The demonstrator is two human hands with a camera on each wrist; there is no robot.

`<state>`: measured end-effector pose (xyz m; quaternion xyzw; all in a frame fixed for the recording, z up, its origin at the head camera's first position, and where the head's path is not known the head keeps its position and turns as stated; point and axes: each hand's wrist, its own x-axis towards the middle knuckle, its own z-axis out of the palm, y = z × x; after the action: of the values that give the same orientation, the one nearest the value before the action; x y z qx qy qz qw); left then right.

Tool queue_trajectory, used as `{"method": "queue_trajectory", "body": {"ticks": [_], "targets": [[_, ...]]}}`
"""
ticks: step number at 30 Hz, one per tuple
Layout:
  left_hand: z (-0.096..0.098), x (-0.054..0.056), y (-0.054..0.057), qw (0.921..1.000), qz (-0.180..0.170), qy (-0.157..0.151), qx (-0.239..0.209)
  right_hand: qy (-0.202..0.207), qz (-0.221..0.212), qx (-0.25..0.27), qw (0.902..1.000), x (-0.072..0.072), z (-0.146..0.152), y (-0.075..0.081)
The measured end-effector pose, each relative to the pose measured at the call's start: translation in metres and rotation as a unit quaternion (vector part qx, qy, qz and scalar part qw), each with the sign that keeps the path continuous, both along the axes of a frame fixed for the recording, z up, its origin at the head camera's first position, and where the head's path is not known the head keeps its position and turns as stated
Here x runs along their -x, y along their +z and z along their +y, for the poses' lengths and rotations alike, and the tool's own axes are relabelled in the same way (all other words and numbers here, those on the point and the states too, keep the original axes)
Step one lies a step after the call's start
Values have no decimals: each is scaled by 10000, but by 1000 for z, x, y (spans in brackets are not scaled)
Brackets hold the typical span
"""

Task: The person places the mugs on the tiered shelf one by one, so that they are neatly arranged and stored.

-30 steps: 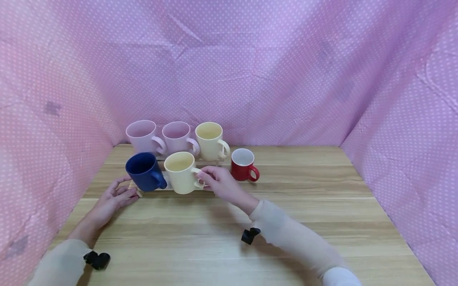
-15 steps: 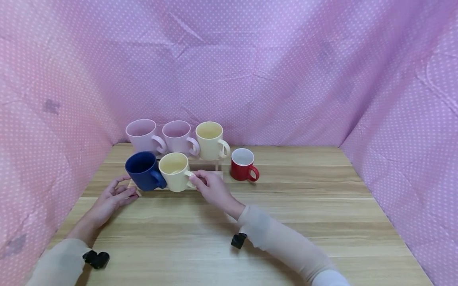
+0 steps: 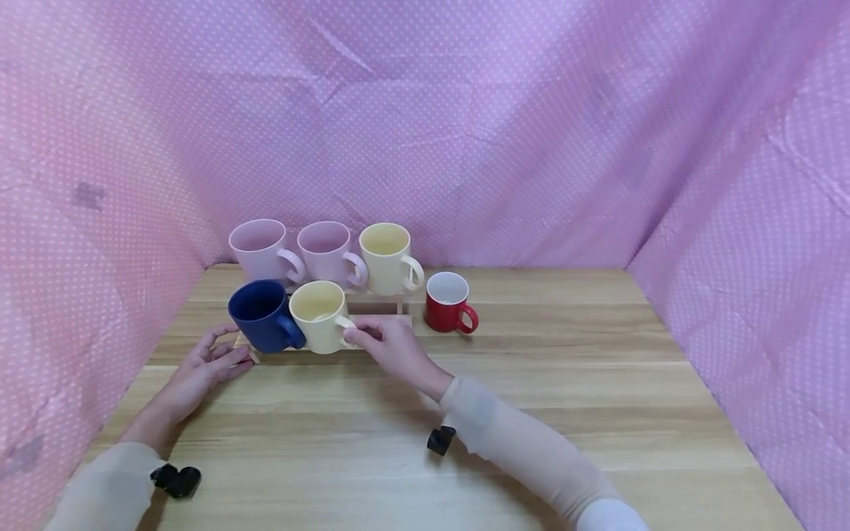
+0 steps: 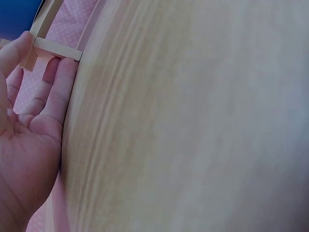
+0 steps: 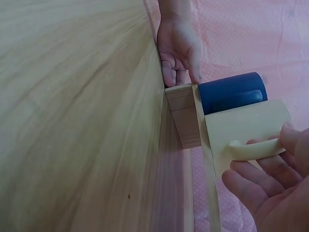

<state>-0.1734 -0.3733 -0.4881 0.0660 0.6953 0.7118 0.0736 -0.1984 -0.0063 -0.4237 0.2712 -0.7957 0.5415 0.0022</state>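
A pale yellow mug [image 3: 319,317] stands upright on the lower front tier of a wooden rack [image 3: 401,320], right beside a dark blue mug [image 3: 260,317]. My right hand [image 3: 397,352] pinches the yellow mug's handle; in the right wrist view the thumb and fingers close round that handle [image 5: 256,151]. At the rack's left end, my left hand [image 3: 199,372] holds the corner. The left wrist view shows its thumb against the shelf end [image 4: 46,21] and other fingertips at the short wooden leg [image 4: 58,48] below. Part of the left fingers is hidden behind the wood.
On the back tier stand two pink mugs [image 3: 259,251] and another yellow mug [image 3: 385,258]. A small red mug [image 3: 446,302], white inside, sits on the wooden table [image 3: 531,398] right of the rack. Pink dotted cloth [image 3: 425,133] hangs behind and at both sides.
My right hand has moved left with the front yellow mug and lowered it slightly, bringing it next to the blue mug. My left hand has stayed at the rack's end.
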Motion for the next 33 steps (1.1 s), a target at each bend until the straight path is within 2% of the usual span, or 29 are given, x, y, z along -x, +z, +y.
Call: {"method": "queue_trajectory", "body": {"ticks": [5, 13, 16, 20, 25, 29, 33], "targets": [[-1, -3, -2, 10000, -40, 9, 71, 77, -287, -79, 9995, 3, 3, 2], [2, -3, -15, 9999, 122, -20, -121, -230, -420, -74, 9988, 2, 7, -1], [0, -8, -20, 9999, 79, 22, -71, -196, -637, 51, 9978, 0, 12, -3], [-3, -15, -22, 9999, 82, 44, -122, -75, -849, 413, 9955, 0, 28, 3], [-5, -12, -15, 9997, 163, 22, -151, -32, -725, 891, 9934, 5, 66, 13], [-2, -3, -8, 9999, 124, 2, -91, -376, -400, 1123, 9922, 13, 102, 16], [0, 1, -4, 9999, 115, 15, -16, -1085, -340, 1070, 9877, 23, 134, 14]]}}
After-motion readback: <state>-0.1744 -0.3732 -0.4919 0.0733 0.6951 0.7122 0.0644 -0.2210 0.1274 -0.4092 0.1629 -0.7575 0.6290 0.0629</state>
